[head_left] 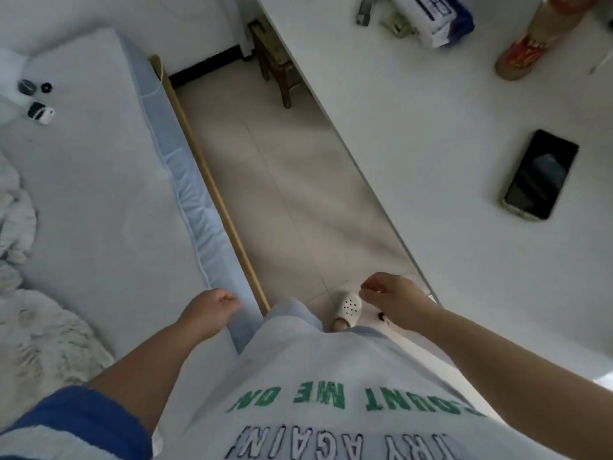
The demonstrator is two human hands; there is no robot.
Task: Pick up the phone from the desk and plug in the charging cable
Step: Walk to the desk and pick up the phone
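Note:
A black phone [540,175] lies flat, screen up, on the white desk [431,134] at the right. My right hand [394,300] hangs low near the desk's front edge, fingers loosely curled, holding nothing, well below and left of the phone. My left hand [210,310] is curled into a loose fist by the bed's edge, with nothing in it. No charging cable is clearly visible; a thin white line [600,64] at the far right edge of the desk is too small to identify.
A bed [86,200] with a pale sheet and wooden rail fills the left side, with small black-and-white items [39,111] on it. Between bed and desk runs a narrow tiled floor strip [282,180]. A wooden stool [275,61] stands at the far end. A packet [434,18] and bottle [534,41] sit on the desk.

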